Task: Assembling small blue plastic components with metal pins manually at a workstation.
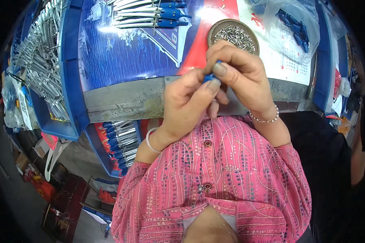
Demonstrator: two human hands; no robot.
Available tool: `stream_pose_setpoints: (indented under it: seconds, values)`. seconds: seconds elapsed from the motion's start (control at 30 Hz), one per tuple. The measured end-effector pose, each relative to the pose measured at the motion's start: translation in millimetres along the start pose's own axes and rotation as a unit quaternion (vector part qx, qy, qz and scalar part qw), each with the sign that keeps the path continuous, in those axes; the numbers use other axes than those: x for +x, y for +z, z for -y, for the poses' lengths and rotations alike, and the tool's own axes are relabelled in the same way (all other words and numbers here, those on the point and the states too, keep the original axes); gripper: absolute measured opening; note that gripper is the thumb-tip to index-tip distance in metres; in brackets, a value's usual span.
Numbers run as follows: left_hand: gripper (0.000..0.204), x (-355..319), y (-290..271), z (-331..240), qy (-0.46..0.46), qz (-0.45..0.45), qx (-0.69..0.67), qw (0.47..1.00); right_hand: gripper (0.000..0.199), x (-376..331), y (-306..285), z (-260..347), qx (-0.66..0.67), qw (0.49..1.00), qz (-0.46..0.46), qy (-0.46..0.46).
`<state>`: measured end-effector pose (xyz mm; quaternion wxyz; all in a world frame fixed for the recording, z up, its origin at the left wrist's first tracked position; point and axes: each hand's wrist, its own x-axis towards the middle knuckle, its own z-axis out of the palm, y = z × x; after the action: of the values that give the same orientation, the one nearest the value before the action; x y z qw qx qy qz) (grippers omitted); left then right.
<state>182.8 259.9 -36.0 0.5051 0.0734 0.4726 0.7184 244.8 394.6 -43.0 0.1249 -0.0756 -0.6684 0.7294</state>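
Above the near edge of the table, my two hands meet at a small blue plastic piece (209, 77). My left hand (187, 97) is closed, thumb and fingers pinching its lower part. From the upper right my right hand (244, 75) pinches its upper end, where a bit of blue shows by the thumbnail. Fingers cover most of the piece, so its full shape is hidden. Just beyond my right hand sits a round brown bowl (210, 37) filled with small silver metal pins (236, 35).
Several silver pieces with blue ends (150, 16) lie in a row at the back. A clear plastic bag (271, 24) holds blue parts (294, 28) at back right. On the left, a blue bin (74, 77) contains metal rods (42, 60); a lower bin (96, 148) holds blue-and-silver pieces (123, 139).
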Motion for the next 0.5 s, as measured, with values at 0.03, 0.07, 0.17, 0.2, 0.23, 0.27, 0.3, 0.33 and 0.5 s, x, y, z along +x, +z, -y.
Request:
stream_pose_setpoints:
  seconds: [0.03,0.07,0.17,0.2,0.23,0.27,0.3,0.33,0.5]
  values:
    - [0.016,-3,-1,2,-0.001,0.001,0.000,1.000,0.014,-1,1,6,0.005,1.000,-0.002,0.012]
    - [0.016,-7,-2,7,0.044,0.016,-0.042,0.998,0.014,-2,3,11,0.005,1.000,-0.003,0.012]
    - [0.018,-7,0,11,0.094,0.038,-0.067,0.993,0.016,-2,6,9,0.000,1.000,0.012,-0.001]
    - [0.020,-7,2,11,0.100,0.044,-0.048,0.993,0.016,-2,4,9,-0.002,1.000,0.012,0.000]
    - [0.024,-7,5,14,0.085,0.045,-0.081,0.992,0.017,-4,1,10,-0.016,0.999,0.014,-0.023]
    - [0.024,-10,6,15,0.085,0.042,-0.080,0.992,0.018,-4,0,8,-0.027,0.998,0.019,-0.047]
    - [0.025,-15,6,15,0.134,0.041,-0.072,0.987,0.019,-7,5,24,0.000,0.999,0.026,0.019]
    - [0.025,-18,6,15,0.183,0.040,-0.063,0.980,0.019,-4,7,23,0.003,0.999,0.029,0.019]
    - [0.022,-13,12,12,0.099,0.011,-0.041,0.994,0.015,-8,7,19,-0.006,1.000,-0.010,0.018]
